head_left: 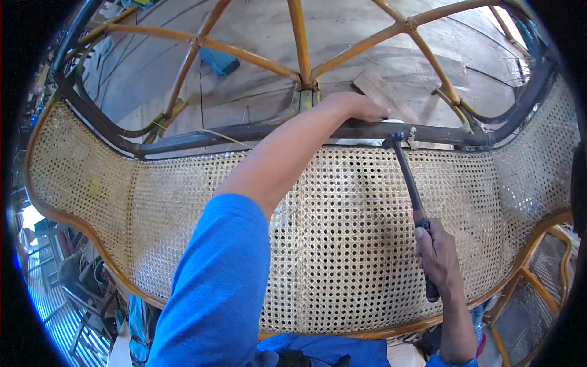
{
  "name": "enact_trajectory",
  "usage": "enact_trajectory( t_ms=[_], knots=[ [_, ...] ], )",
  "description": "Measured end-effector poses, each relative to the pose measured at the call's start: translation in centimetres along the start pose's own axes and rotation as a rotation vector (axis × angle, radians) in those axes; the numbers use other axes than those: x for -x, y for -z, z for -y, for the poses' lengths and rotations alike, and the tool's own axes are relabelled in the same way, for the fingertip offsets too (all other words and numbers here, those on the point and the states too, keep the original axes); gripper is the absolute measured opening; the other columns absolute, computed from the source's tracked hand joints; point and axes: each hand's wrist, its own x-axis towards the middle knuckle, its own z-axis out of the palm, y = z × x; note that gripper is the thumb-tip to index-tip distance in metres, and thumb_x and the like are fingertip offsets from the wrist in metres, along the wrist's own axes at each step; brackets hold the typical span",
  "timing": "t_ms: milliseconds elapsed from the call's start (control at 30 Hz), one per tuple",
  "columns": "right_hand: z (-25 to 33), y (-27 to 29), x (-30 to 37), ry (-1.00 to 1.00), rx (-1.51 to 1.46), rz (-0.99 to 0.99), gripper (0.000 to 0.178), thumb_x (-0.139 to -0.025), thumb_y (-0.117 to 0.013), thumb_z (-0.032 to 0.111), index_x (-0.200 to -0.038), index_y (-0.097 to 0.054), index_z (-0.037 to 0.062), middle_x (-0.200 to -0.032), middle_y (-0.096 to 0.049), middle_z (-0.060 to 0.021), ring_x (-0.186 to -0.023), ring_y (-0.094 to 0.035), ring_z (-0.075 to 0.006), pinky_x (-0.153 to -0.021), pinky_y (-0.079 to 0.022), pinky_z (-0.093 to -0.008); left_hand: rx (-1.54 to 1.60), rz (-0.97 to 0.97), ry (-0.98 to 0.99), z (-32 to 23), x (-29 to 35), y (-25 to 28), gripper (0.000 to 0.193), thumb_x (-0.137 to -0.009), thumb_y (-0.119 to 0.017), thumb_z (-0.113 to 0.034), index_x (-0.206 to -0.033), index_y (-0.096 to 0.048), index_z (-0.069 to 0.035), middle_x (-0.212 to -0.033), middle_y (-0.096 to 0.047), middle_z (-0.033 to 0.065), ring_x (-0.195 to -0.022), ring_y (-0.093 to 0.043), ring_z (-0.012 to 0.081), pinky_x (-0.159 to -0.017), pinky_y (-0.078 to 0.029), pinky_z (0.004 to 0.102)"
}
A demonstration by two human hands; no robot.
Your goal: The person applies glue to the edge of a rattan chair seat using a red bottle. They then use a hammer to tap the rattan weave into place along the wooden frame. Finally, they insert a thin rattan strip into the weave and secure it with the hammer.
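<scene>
A woven cane panel (367, 244) with a curved wooden frame stretches across in front of me. Along its far edge runs a dark rail (244, 136). My right hand (437, 254) is closed round the grip of a hammer (411, 180), whose head points away from me and appears over the rail. My left arm reaches across the panel, and my left hand (362, 107) is at the rail's far side, just left of the hammer head. Its fingers are mostly hidden, so what they hold cannot be made out. A pale frayed bit (412, 136) shows on the rail beside the hammer head.
Beyond the rail, brown rattan poles (299, 43) fan out from a joint. A blue item (219, 61) and a flat wooden piece (385, 95) lie on the boards behind them. Another cane-backed piece (544, 275) stands at the right, and clutter fills the lower left.
</scene>
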Motion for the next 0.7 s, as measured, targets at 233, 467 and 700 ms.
enact_trajectory(
  t_ms=[233, 467, 700],
  knots=[
    [0.4, -0.2, -2.0, -0.035, 0.027, 0.061, 0.033, -0.096, -0.050, 0.032, -0.104, -0.053, 0.0008, -0.066, -0.058, -0.0132, -0.061, -0.060, -0.0249, -0.058, -0.046, -0.0377, 0.379, 0.808, -0.087, 3.8, -5.9, 1.4, 0.049, -0.092, -0.043, -0.043, -0.119, -0.062, -0.007, -0.119, -0.064, 0.0134, -0.106, -0.061, 0.0266, -0.093, -0.044, 0.0395],
    [2.5, 0.1, -1.6, 0.040, 0.029, -0.004, 0.034, -0.096, -0.049, 0.032, -0.109, -0.051, 0.0014, -0.068, -0.058, -0.0141, -0.062, -0.061, -0.0252, -0.057, -0.046, -0.0371, 0.112, 0.156, -0.153, 2.4, -4.2, -2.3, 0.047, -0.089, -0.044, -0.032, -0.125, -0.058, -0.007, -0.128, -0.059, 0.0123, -0.110, -0.060, 0.0246, -0.095, -0.041, 0.0430],
    [2.1, -1.1, -2.6, -0.044, 0.021, 0.067, 0.033, -0.098, -0.046, 0.030, -0.114, -0.052, 0.0023, -0.068, -0.054, -0.0127, -0.063, -0.058, -0.0216, -0.061, -0.046, -0.0388, -0.020, 0.071, -0.321, 4.6, -8.6, -5.0, 0.036, -0.094, -0.039, -0.026, -0.110, -0.062, -0.004, -0.123, -0.059, 0.0202, -0.111, -0.058, 0.0377, -0.092, -0.045, 0.0452]
  ],
)
